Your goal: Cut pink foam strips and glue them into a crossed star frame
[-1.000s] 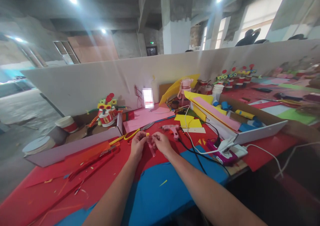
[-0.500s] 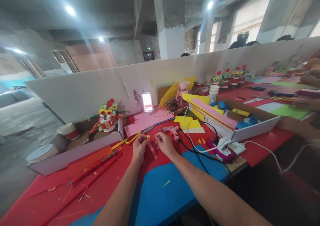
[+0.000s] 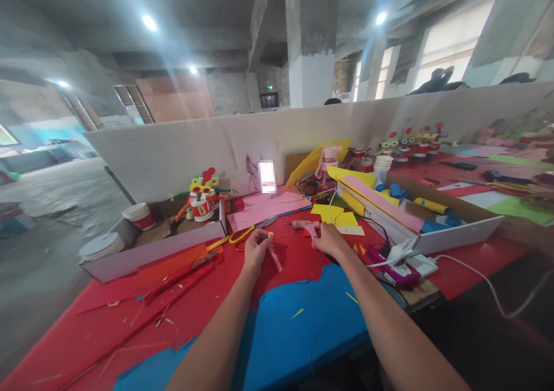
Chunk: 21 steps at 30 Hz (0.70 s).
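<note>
Touching glue gun (image 3: 304, 225), cup lettering (image 3: 201, 210) blurred

Two hands come in over the near edge of the worktop (image 3: 298, 258): one left hand (image 3: 255, 248), one right hand (image 3: 332, 241). Mid-worktop: one glue gun (image 3: 307, 226), one small yellow piece (image 3: 270, 235), one pink strip (image 3: 276, 259). Scissors, two pairs: one yellow-handled pair (image 3: 261, 225), one red-handled pair (image 3: 208, 257). Open boxes, two: one left box (image 3: 164, 251), one right box (image 3: 463, 235). Towards the far edge, one pink bottle (image 3: 330, 157). As best the blur and overlap allow, six cup figures (image 3: 202, 208): two in the left box, four along the far edge.
</note>
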Available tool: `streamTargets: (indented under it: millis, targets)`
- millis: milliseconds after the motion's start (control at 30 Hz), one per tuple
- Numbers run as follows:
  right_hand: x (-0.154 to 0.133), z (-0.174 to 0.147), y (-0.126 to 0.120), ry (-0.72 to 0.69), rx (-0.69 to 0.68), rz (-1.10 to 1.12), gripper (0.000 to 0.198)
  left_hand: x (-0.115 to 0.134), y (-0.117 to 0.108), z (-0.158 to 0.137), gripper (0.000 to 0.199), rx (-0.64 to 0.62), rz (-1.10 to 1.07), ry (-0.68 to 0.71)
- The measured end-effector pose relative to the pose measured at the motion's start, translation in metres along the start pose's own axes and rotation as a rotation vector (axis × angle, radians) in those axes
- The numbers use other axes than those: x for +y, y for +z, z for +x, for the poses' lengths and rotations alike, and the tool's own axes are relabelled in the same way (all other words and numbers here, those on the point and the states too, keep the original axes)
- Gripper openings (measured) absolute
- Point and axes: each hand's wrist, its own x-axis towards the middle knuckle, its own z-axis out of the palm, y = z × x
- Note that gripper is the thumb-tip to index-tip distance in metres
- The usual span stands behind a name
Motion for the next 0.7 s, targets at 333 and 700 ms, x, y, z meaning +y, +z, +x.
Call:
streamTargets:
  millis: [333,700]
  targets:
    - [-0.005,0.008,0.005,0.06,-0.139,0.106,0.034,-0.002,0.001,0.0,0.028,-0.014,-0.018,-0.044]
    - [-0.012,0.003,0.01,0.141,0.169,0.186,0.033,-0.005,0.001,0.002,0.031,-0.025,-0.048,-0.064]
